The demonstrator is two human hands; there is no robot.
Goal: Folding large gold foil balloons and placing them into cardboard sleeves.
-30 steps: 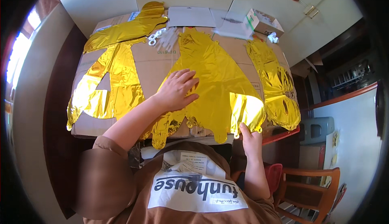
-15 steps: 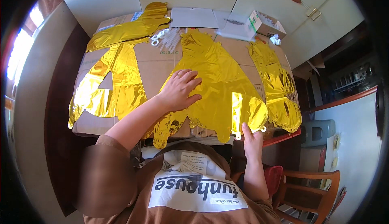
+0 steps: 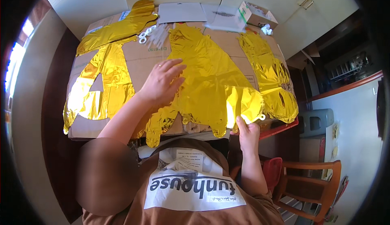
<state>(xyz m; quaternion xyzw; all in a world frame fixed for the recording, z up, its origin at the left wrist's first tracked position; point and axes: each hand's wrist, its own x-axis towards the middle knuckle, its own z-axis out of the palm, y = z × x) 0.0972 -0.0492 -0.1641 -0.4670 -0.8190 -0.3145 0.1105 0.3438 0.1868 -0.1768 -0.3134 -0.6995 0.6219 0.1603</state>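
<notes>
Left hand (image 3: 162,82) lies flat, fingers spread, on the gold foil balloon (image 3: 211,78) — right hand (image 3: 247,133) pinches its lower edge

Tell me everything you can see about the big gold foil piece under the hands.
The gold foil balloon is flat, uninflated, shiny and crinkled, roughly triangular with lobes along its near edge. It lies on the cardboard sheet, its lower edge hanging over the front. The left hand presses flat on its left side; the right hand pinches its lower right lobe.
</notes>
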